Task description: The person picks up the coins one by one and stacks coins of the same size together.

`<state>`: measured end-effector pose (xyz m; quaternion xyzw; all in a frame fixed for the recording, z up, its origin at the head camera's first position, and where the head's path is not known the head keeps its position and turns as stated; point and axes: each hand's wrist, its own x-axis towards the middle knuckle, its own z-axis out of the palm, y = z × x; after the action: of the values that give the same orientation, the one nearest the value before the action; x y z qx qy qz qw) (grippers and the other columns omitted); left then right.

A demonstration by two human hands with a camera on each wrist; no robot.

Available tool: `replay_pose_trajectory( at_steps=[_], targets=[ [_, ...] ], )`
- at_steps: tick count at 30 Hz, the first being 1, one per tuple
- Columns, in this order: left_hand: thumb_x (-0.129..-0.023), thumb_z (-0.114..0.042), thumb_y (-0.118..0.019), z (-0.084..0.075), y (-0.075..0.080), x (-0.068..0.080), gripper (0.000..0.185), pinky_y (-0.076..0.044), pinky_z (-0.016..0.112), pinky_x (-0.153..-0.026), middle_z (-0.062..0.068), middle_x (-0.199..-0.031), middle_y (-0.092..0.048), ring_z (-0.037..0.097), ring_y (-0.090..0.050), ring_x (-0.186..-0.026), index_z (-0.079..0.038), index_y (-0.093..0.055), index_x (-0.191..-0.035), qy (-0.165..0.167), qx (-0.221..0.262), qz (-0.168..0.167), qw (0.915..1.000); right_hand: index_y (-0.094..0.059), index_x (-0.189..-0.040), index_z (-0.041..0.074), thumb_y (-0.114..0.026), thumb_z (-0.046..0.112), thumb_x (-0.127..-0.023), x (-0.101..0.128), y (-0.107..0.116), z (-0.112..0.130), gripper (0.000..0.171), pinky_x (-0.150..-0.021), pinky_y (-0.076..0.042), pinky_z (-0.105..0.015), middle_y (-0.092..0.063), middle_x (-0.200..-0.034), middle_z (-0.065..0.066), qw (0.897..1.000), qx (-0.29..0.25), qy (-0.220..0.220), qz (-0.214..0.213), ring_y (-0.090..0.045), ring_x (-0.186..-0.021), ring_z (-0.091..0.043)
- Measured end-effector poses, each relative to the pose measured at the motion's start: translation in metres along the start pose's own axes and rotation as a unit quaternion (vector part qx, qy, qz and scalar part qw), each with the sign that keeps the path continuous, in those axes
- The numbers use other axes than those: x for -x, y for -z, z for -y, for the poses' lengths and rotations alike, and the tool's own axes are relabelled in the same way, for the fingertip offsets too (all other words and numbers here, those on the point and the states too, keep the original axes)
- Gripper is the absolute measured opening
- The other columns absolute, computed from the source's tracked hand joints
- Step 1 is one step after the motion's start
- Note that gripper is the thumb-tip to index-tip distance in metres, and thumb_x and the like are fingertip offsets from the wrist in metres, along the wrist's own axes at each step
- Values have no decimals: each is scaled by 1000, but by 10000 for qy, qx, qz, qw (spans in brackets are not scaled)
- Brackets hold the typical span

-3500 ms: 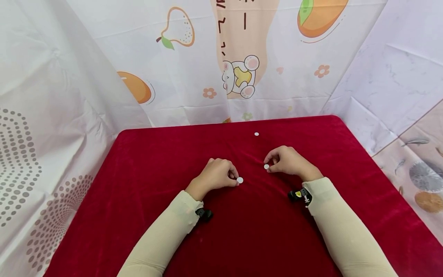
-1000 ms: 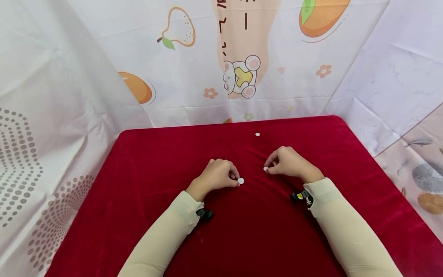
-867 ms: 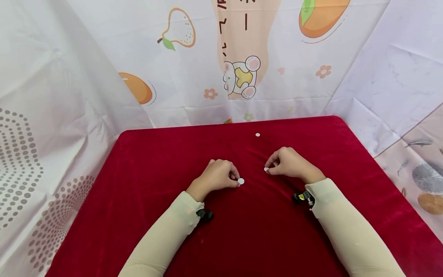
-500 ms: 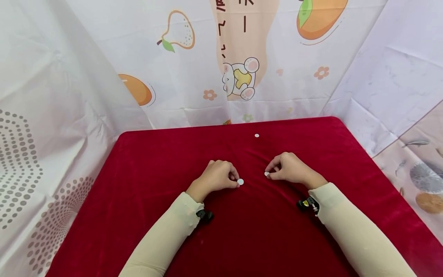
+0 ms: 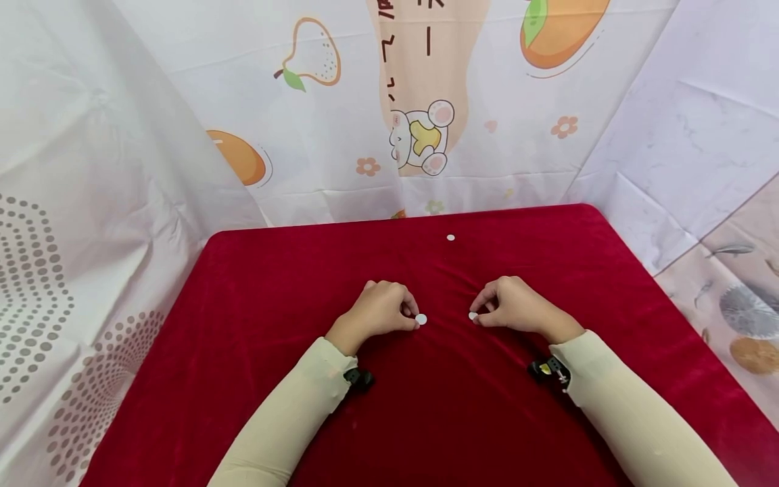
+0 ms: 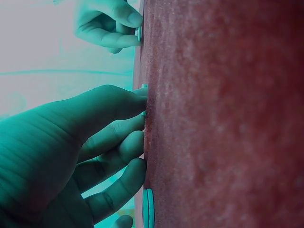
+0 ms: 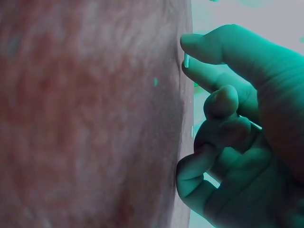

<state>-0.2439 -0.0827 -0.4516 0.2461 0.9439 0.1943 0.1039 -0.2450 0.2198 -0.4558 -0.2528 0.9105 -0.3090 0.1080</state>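
Observation:
A red velvet cloth [image 5: 255, 284] covers the table. My left hand [image 5: 380, 311] rests on it as a loose fist. Its thumb tip touches the edge of a small white disc [image 5: 421, 318] that lies flat on the cloth, and in the left wrist view this disc [image 6: 144, 86] shows edge-on at the thumb tip. My right hand [image 5: 514, 306] pinches a second white disc [image 5: 473, 316] between thumb and forefinger, low over the cloth. The right wrist view shows that disc [image 7: 186, 60] between the two fingertips. The two hands are a short gap apart.
A third white disc [image 5: 450, 237] lies alone near the far edge of the cloth, and it also shows as a speck in the right wrist view [image 7: 155, 81]. Printed fruit-pattern sheets [image 5: 426, 101] hang close behind and on both sides. A pale flat shape [image 6: 148, 209] lies by my left little finger.
My right hand has drawn back toward me with its disc, ending level with the left hand. The left hand and its disc have stayed put.

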Motion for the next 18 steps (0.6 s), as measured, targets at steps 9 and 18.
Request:
replay_pose_trajectory(
  at_steps=[9, 18],
  targets=[
    [-83, -38, -87, -3, 1, 0, 11, -37, 39, -88, -22, -76, -65, 1, -60, -78, -31, -79, -85, 12, -25, 27, 10000, -81, -87, 30, -86, 17, -81, 1, -3, -1, 15, -59, -45, -22, -60, -65, 10, 9999, 28, 108, 29, -53, -62, -8],
    [-83, -39, -87, -2, 0, 0, 11, -37, 40, -89, -22, -75, -65, 2, -59, -79, -31, -79, -85, -41, -42, -40, 10000, -81, -88, 34, -86, 21, -82, 1, -4, -5, 15, -58, -44, -22, -60, -63, 10, 9999, 27, 55, 98, -52, -60, -8]
  ],
)
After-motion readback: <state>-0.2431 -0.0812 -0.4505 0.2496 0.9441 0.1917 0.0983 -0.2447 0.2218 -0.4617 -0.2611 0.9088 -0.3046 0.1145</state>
